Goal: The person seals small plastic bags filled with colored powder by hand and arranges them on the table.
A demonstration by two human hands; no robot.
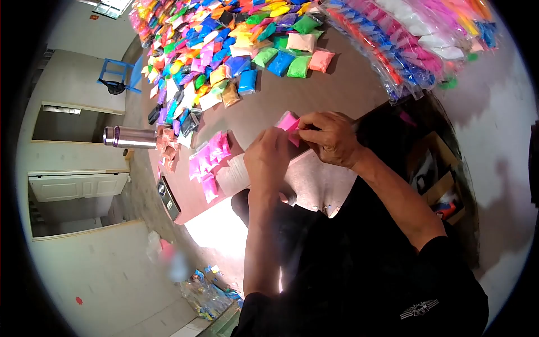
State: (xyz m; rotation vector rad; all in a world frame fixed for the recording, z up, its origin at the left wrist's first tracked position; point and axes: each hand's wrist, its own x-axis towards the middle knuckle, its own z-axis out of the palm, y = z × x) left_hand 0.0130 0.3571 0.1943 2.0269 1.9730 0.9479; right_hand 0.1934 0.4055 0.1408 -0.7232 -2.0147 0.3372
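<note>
A small pink packet in clear film (289,123) is held up between my two hands above the near edge of the table. My right hand (330,138) has thumb and fingers pinched on the packet's right edge. On the other side, my left hand (267,154) is closed with its fingertips at the packet's left edge, partly hidden by the back of the hand. Left of my left hand lie several more pink packets (210,154) in a short row. Between them and my wrist is a pale, ridged object (233,175) whose kind I cannot make out.
A large pile of coloured packets (224,45) covers the far table (337,92). Long clear bags of packets (387,45) lie at the far right. A steel flask (130,137) lies at the left, near brown packets (167,147). Cardboard boxes (443,185) stand low on the right.
</note>
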